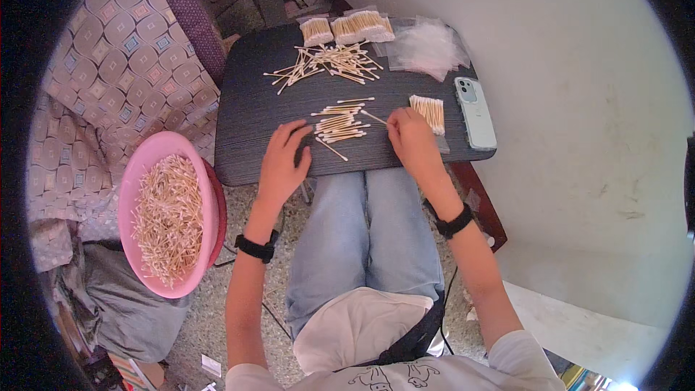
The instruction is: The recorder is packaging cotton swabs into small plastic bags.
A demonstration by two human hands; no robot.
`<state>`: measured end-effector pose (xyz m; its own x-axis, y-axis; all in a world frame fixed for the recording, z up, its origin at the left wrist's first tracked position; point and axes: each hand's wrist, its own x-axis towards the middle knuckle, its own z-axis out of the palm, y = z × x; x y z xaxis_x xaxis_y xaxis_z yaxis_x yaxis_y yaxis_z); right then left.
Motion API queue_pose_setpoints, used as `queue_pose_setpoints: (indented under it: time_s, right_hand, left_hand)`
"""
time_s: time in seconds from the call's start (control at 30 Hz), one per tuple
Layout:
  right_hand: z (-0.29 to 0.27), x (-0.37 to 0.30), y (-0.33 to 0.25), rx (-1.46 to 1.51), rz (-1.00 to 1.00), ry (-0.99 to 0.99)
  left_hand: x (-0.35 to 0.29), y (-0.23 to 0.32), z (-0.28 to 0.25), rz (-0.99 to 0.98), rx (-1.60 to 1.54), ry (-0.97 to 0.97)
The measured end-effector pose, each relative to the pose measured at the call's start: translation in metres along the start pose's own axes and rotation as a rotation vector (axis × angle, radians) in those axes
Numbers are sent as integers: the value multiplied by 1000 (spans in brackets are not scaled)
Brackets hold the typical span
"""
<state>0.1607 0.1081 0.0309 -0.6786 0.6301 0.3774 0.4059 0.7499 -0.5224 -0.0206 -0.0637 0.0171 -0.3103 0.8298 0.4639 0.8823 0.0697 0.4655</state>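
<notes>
head view, left hand spread by one swab pile, right hand pinching one swab, one phone

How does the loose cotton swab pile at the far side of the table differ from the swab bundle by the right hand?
The loose pile lies crisscrossed in many directions; the bundle lies in neat, parallel rows. The pile spreads wide, while the bundle is compact. The pile is away from both hands; the bundle is right beside the right hand. Both are pale-stemmed swabs with white tips, on the dark table.
</notes>
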Motion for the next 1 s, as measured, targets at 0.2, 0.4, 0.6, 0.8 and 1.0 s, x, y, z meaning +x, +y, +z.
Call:
queue_pose_setpoints:
  time_s: [0.2,0.4,0.6,0.8,1.0]
  right_hand:
    - [7,-24,-11,122,-203,-151]
    - [22,-21,-20,188,-297,-111]
    - [15,-27,-30,379,-200,-177]
    - [16,-22,-22,152,-262,-1]
    - [24,-28,-25,-123,-347,20]
  left_hand:
    - [-5,2,-1,-9,-7,-2]
    - [-4,3,6,36,39,33]
    - [-12,9,7,-85,-61,-6]
    - [-5,26,15,-128,-173,-59]
    - [-5,28,23,133,218,-156]
